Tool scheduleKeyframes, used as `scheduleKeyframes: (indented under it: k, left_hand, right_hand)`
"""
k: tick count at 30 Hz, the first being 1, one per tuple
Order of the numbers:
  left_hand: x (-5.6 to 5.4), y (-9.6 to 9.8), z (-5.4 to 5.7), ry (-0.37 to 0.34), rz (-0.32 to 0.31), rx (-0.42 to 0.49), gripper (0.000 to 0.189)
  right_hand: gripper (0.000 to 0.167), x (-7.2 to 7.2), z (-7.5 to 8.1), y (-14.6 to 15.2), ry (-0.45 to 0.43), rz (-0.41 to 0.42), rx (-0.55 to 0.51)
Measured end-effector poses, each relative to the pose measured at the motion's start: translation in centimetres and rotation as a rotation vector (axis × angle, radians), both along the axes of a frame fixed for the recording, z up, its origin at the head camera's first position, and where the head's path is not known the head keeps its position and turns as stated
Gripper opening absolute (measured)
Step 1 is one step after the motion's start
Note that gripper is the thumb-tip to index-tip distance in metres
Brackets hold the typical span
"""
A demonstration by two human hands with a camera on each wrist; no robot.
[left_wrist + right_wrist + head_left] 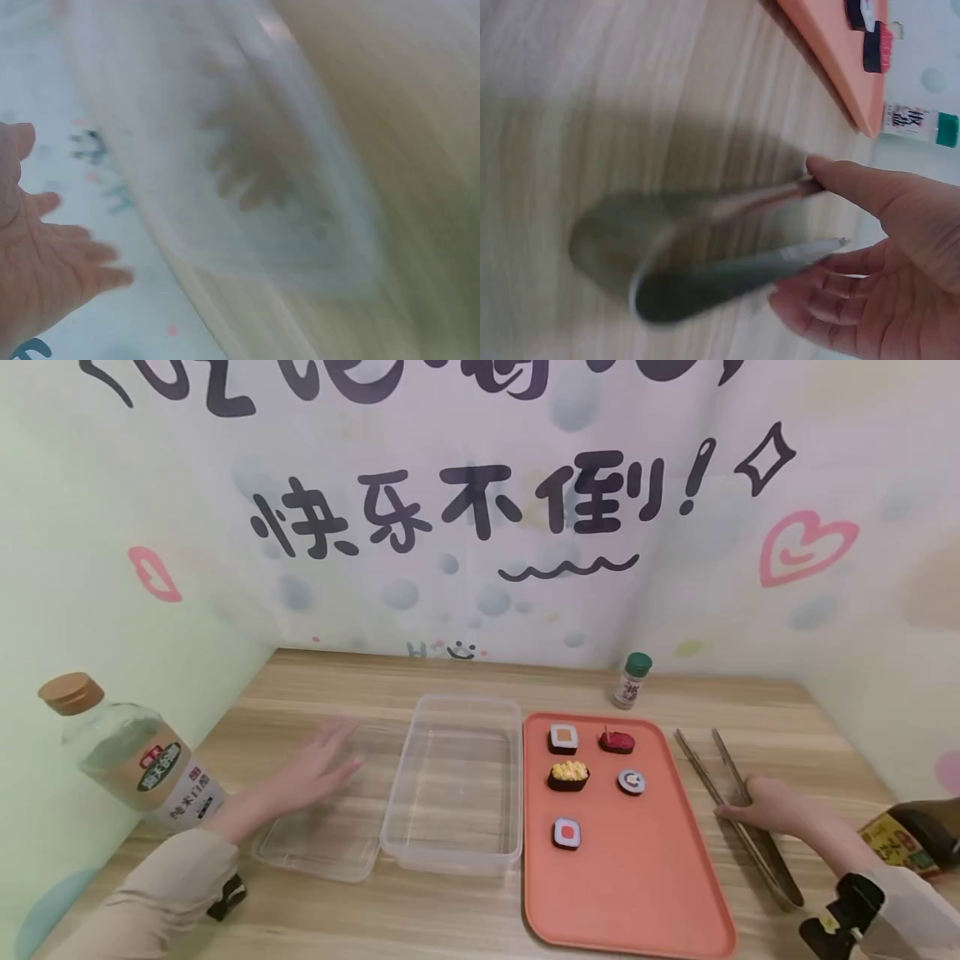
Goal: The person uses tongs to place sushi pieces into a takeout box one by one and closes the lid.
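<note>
My left hand (315, 772), blurred, hovers over a clear plastic lid (322, 857) on the table, its fingers spread and nothing in its grasp. In the left wrist view the hand (56, 259) shows its palm, with the pale lid (161, 172) beside it. Right of the lid stands a clear plastic box (453, 843). Metal tongs (700, 766) are in my right hand (780, 810), to the right of an orange tray (622, 893). The right wrist view shows the thumb on one arm of the tongs (739, 281) and the fingers at the other.
Several sushi pieces, among them a corn-topped one (568, 776), sit on the tray's far half. A green-capped shaker (632, 681) stands behind it. A large vinegar bottle (153, 768) is at the left, a dark bottle (911, 839) at the right edge.
</note>
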State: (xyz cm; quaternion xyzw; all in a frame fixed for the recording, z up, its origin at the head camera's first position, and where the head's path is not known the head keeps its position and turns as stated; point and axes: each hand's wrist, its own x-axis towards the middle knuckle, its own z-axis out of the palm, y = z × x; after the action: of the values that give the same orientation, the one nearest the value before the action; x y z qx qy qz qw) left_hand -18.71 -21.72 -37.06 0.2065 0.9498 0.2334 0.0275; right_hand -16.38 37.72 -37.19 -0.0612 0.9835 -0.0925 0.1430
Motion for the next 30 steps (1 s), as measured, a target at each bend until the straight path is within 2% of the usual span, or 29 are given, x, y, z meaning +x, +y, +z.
scheduleKeyframes:
  k: [3, 6, 8, 13, 15, 18, 23, 28, 30]
  left_hand:
    - [-0.1, 1.8, 1.1, -0.080, -0.025, 0.112, 0.065]
    - [-0.4, 3.6, 1.8, -0.180, -0.050, 0.171, 0.066]
    - [-0.7, 4.6, 2.1, -0.277, -0.049, 0.221, 0.065]
    - [-1.5, 6.1, 2.4, -0.569, 0.031, 0.418, 0.062]
    - [-1.7, 6.4, 2.5, -0.636, 0.071, 0.469, 0.060]
    - [-1.6, 6.5, 2.6, -0.663, 0.101, 0.492, 0.057]
    - [-1.5, 6.6, 2.4, -0.667, 0.125, 0.522, 0.055]
    - [-1.5, 6.6, 2.2, -0.654, 0.142, 0.520, 0.055]
    - [-1.4, 6.6, 2.2, -0.648, 0.145, 0.512, 0.055]
  right_hand:
    - [0.039, -0.1, -0.2, -0.2, -0.005, -0.019, -0.035]
    - [0.031, -0.2, -0.4, -0.3, 0.070, 0.020, -0.034]
    - [0.030, -0.6, 0.0, -0.5, 0.118, 0.064, -0.021]
    - [0.033, -2.1, 2.0, -2.1, 0.164, 0.126, -0.008]
    - [0.034, -2.8, 3.0, -3.2, 0.188, 0.159, 0.028]
    - [0.037, -3.5, 4.2, -4.9, 0.198, 0.218, 0.075]
    - [0.040, -4.4, 5.8, -7.5, 0.185, 0.346, 0.099]
    - [0.037, -5.3, 6.4, -9.2, 0.184, 0.470, 0.185]
    - [0.031, -5.6, 6.5, -9.7, 0.202, 0.510, 0.234]
